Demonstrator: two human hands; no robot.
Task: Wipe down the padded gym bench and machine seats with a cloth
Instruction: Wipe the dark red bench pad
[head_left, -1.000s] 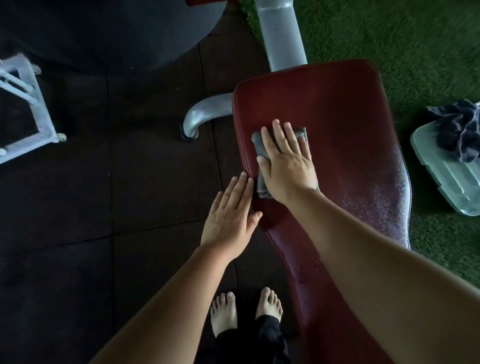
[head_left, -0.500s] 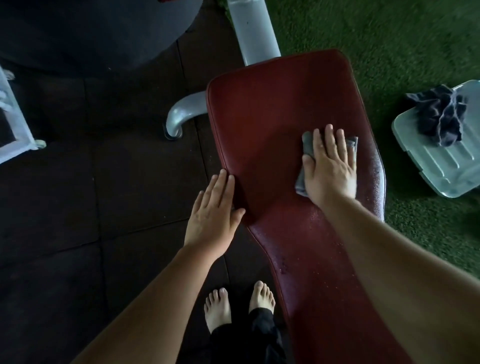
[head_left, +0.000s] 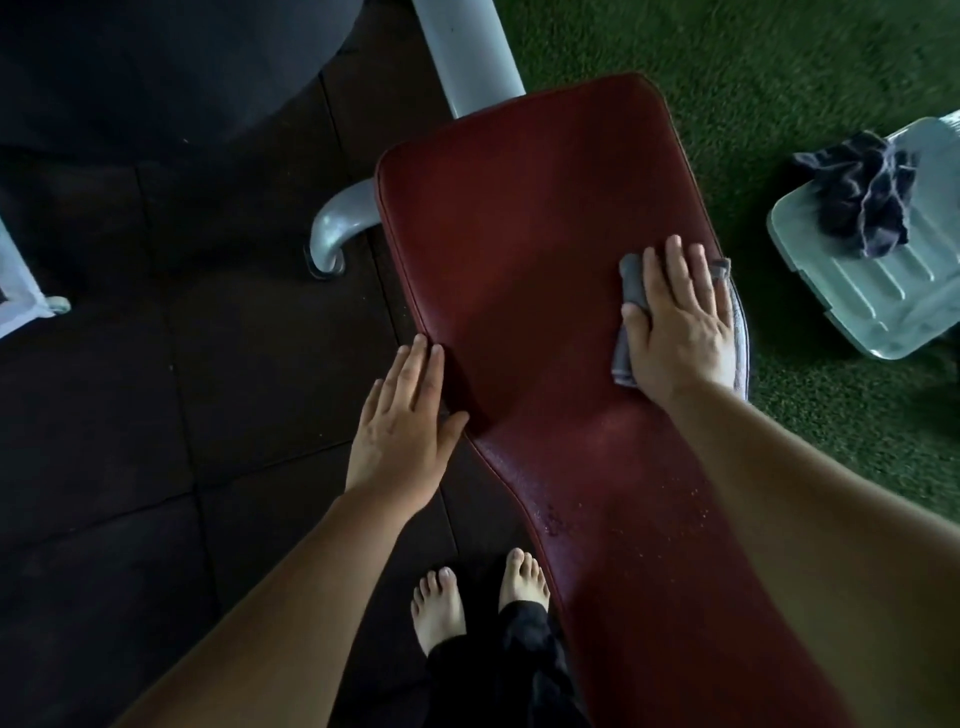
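Right hand (head_left: 678, 332) flat, pressing cloth (head_left: 631, 280) at bench (head_left: 509, 249) edge to wipe; left hand (head_left: 405, 421) open, probably steadying the pad's side

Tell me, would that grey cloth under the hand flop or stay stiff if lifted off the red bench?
Probably floppy: the grey cloth bunches in soft folds under the flat right hand. Likely light, being thin. Possibly damp and clingy, since droplets speckle the bench.
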